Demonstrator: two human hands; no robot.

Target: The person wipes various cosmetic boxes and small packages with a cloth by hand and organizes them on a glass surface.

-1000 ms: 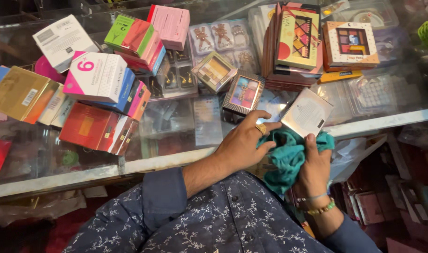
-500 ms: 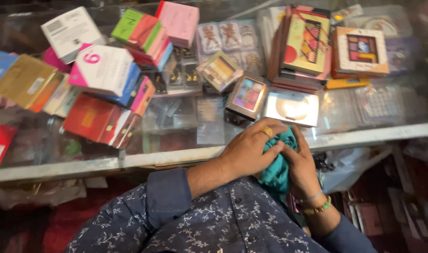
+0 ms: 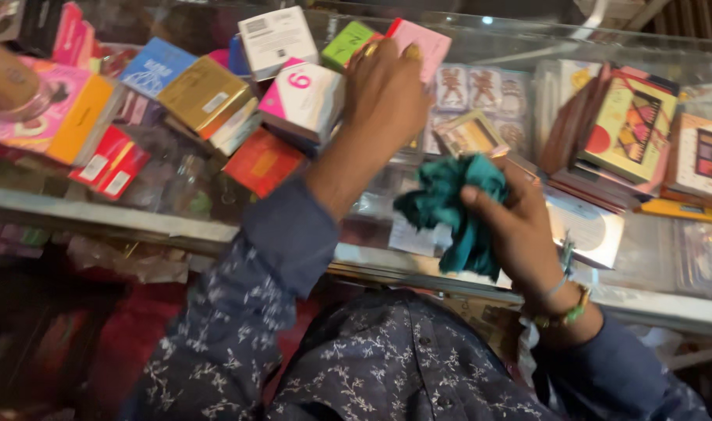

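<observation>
My left hand [image 3: 387,93] reaches far over the glass counter [image 3: 667,306] and rests, fingers bent, on a cluster of small boxes, between a green box [image 3: 344,43] and a pink box [image 3: 430,43]. Whether it grips one is hidden by the back of the hand. Just to its left sits a white and pink box [image 3: 305,97]. My right hand [image 3: 519,234], with a beaded bracelet at the wrist, holds a crumpled teal cloth [image 3: 449,203] above the counter's front edge. A flat silvery box [image 3: 586,226] lies right beside that hand.
Many cosmetic boxes crowd the countertop: a gold box [image 3: 204,93], a red box [image 3: 262,164], an orange and pink pack [image 3: 67,117] at left. A stack of flat colourful palettes [image 3: 628,125] stands at right. More goods show under the glass.
My left hand left the teal cloth and stretched forward to the boxes at the back. My right hand keeps the cloth. The view has swung left and closer.
</observation>
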